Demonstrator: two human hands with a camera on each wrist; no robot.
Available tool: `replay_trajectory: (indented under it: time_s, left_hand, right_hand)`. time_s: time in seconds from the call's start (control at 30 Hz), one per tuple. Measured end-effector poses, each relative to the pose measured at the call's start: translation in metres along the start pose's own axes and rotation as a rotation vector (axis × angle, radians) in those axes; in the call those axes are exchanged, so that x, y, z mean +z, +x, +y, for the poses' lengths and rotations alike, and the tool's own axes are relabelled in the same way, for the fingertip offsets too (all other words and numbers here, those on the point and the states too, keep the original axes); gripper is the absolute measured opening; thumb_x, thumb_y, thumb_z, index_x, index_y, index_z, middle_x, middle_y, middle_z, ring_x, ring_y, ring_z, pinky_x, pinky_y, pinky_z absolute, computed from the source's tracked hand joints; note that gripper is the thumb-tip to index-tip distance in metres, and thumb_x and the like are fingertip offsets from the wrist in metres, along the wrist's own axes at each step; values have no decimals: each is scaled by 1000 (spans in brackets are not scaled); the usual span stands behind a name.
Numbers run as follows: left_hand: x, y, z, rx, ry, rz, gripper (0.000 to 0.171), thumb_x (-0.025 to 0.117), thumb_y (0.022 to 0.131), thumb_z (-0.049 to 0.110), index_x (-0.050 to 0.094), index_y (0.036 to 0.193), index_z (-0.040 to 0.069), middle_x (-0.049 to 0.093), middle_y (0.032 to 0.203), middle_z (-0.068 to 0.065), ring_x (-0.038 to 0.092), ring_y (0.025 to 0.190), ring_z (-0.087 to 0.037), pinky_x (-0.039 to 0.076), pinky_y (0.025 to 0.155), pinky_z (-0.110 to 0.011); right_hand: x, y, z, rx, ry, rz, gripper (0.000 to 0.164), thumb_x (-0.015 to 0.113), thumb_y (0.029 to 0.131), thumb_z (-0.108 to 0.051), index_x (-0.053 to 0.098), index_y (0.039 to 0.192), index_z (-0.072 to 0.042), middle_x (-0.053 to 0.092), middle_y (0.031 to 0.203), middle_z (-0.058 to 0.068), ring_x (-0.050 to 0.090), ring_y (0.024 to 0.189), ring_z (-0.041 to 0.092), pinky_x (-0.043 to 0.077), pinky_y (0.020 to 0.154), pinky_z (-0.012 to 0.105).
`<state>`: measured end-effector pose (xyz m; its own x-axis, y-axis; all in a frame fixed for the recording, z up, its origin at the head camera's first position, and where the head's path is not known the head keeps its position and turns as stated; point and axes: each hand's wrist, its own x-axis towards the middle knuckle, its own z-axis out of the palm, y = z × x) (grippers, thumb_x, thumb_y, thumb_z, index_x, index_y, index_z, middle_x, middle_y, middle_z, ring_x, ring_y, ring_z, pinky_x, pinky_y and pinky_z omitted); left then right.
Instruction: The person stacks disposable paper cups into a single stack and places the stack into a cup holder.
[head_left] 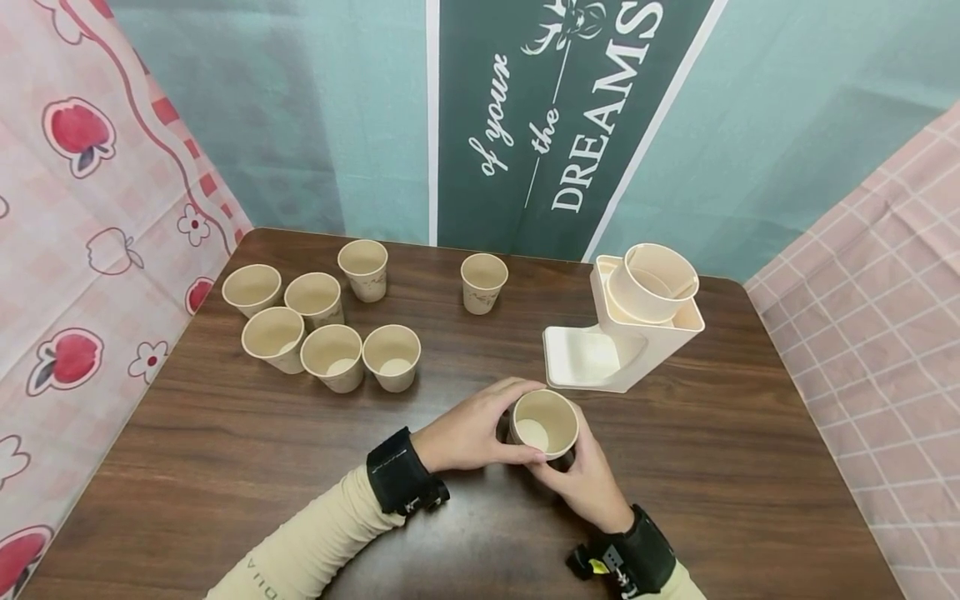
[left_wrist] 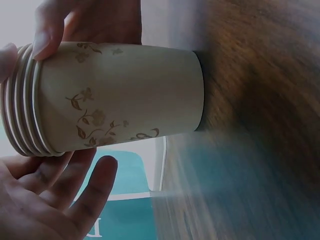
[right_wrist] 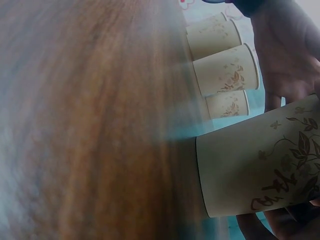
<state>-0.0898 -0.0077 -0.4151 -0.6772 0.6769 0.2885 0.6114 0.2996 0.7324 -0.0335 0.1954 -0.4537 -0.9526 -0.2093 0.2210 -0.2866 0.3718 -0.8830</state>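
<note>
Pale sleeves (head_left: 322, 533) and black wrist straps (head_left: 397, 471) lay nearest the camera, and past them the left hand (head_left: 480, 429) and the right hand (head_left: 596, 479) were both clamped on one nested stack of cups (head_left: 546, 417). The left hand curled round its left side, thumb on the near wall and fingers at the far side; the right hand wrapped its right side, thumb also on the near wall. Several rims were bunched at the top, and the stack sat upright or nearly so, directly between the two hands, mouth up. Blur about the base made it hard to tell whether it touched the surface (head_left: 720, 467) or hung just over it.

The step in hand looked to be steadying or squaring that stack. The next move, as far as could be judged, called for even, light pressure from both hands, since thin walls like these could dent.

Just beyond the right hand, to its right, stood a cream stand (head_left: 641, 358) with a cylinder (head_left: 633, 300) seated at its top. Farther out, ahead of the left hand, a lone cup (head_left: 482, 298) stood upright. Off to that hand's left, six more upright cups (head_left: 332, 354) formed a loose cluster, untouched.
</note>
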Motion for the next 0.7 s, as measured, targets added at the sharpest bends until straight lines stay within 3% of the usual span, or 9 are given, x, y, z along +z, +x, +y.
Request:
replay_trajectory:
  time_s: [0.4, 0.7]
  left_hand:
    - [-5, 1, -1, 16, 30, -29, 84, 67, 78, 55, 42, 143, 9, 50, 136, -1, 46, 123, -10, 37, 103, -28]
    - [-8, -1, 0, 11, 55, -36, 89, 65, 77, 60, 36, 147, 14, 47, 139, -2, 44, 124, -9, 38, 103, -29]
  right_hand:
    - [1, 1, -4, 18, 21, 15, 81, 78, 75, -10, 34, 144, -10, 47, 135, 8, 46, 121, 24, 42, 98, 32]
    - [-4, 2, -27, 5, -2, -28, 77, 75, 79, -9, 32, 141, 3, 46, 135, 18, 45, 121, 30, 42, 97, 32]
